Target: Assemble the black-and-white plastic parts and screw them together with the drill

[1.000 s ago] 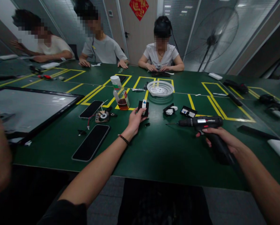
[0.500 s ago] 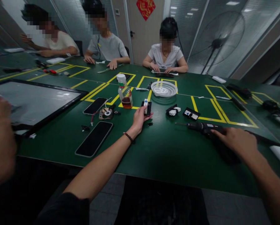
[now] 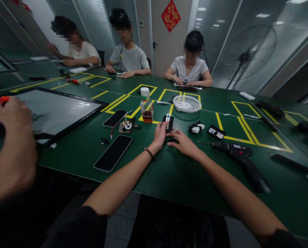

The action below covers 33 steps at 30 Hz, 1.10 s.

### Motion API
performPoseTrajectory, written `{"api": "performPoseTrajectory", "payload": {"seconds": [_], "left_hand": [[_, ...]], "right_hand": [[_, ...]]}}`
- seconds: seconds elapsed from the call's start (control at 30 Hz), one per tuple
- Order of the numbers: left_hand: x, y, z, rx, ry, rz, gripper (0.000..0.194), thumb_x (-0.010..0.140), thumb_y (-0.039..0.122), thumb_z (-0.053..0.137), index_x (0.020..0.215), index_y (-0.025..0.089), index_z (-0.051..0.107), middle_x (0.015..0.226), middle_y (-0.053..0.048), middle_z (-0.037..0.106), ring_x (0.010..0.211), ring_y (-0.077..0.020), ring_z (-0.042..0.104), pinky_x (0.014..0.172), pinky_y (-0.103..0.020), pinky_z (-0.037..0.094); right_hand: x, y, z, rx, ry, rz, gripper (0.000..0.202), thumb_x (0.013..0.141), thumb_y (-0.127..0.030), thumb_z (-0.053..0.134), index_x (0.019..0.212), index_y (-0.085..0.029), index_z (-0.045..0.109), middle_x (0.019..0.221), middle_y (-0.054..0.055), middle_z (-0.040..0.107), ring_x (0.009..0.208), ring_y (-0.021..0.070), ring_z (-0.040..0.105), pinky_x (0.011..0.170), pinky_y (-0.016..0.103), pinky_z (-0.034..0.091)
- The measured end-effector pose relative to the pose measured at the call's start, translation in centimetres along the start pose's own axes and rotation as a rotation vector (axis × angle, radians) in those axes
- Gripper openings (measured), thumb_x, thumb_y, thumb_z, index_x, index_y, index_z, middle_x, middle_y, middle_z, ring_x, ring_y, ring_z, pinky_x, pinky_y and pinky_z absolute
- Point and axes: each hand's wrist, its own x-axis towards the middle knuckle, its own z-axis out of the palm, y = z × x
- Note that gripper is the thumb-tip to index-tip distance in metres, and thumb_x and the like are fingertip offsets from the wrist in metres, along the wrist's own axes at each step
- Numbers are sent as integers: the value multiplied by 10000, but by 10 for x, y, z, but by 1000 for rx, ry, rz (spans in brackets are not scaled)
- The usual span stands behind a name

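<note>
My left hand (image 3: 160,135) holds a small black-and-white part (image 3: 168,121) upright between thumb and fingers, above the green table (image 3: 143,175). My right hand (image 3: 182,142) is beside it, fingers apart and bent toward the part's lower edge; I cannot make out anything in its grasp. On the table to the right lies a black power drill (image 3: 243,156), its thin bit pointing left. Two similar black-and-white parts, one bundled (image 3: 197,127) and one flat (image 3: 216,132), rest beyond my right hand.
Left of my hands are a phone (image 3: 113,153), a second phone (image 3: 115,118), a wired device (image 3: 127,127) and a bottle (image 3: 147,106). Beyond stands a white basket (image 3: 187,103). A neighbour's arm (image 3: 13,148) reaches over a framed panel (image 3: 66,106). Three people sit opposite.
My right hand has let go of the drill and moved left, next to my left hand. The drill now lies on the table. The whole view has shifted slightly, and my left hand still holds the part.
</note>
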Motion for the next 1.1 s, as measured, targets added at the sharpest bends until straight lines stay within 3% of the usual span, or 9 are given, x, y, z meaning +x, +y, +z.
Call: {"api": "performPoseTrajectory", "payload": {"seconds": [0.2, 0.3, 0.47, 0.63, 0.73, 0.87, 1.1], "left_hand": [[1, -4, 0, 43, -20, 8, 416, 882, 411, 631, 1210, 179, 524, 1082, -96, 674, 773, -177, 731, 675, -301, 603], [0, -6, 2, 84, -57, 26, 440, 878, 401, 636, 1241, 181, 520, 1133, -108, 667, 812, -190, 733, 707, -322, 609], [-11, -8, 12, 90, -194, -16, 583, 848, 367, 683, 1367, 215, 464, 1227, -123, 650, 850, -202, 735, 823, -389, 600], [-28, -8, 22, 120, -354, -56, 710, 807, 327, 735, 1436, 220, 426, 1259, -137, 649, 1031, -259, 692, 905, -415, 563], [-34, -8, 25, 192, -438, -27, 726, 773, 315, 772, 1415, 197, 454, 1324, -152, 614, 1141, -282, 636, 972, -440, 526], [-38, -9, 28, 281, -533, 71, 722, 723, 308, 817, 1355, 171, 496, 1346, -156, 598, 1237, -293, 574, 1073, -463, 448], [-52, 0, 35, 372, -564, 113, 819, 689, 302, 842, 1399, 214, 444, 1350, -158, 571, 1165, -266, 618, 985, -401, 518]], "right_hand": [[-5, 13, 13, 107, 88, 29, 64, 912, -242, 665, 957, -197, 672, 986, 60, 618, 892, 201, 584, 817, 336, 462], [-17, 16, 2, 213, 96, 105, 96, 884, -282, 698, 882, -187, 690, 837, 27, 626, 759, 176, 570, 721, 308, 446], [-47, 20, -26, 653, 166, 406, 256, 816, -413, 746, 915, -180, 709, 612, -29, 582, 546, 134, 501, 537, 265, 380], [-60, 27, -43, 933, 357, 444, 303, 732, -400, 812, 929, -181, 740, 796, 29, 703, 591, 129, 559, 604, 296, 460], [-61, 33, -45, 986, 429, 426, 289, 728, -379, 822, 925, -177, 759, 782, 28, 702, 600, 129, 562, 613, 299, 467], [-64, 34, -42, 1062, 429, 429, 277, 721, -331, 836, 934, -171, 762, 805, 34, 716, 633, 129, 577, 620, 287, 470], [-68, 29, -41, 1068, 416, 415, 270, 742, -331, 816, 952, -187, 725, 837, 19, 706, 678, 136, 609, 708, 309, 512]]}}
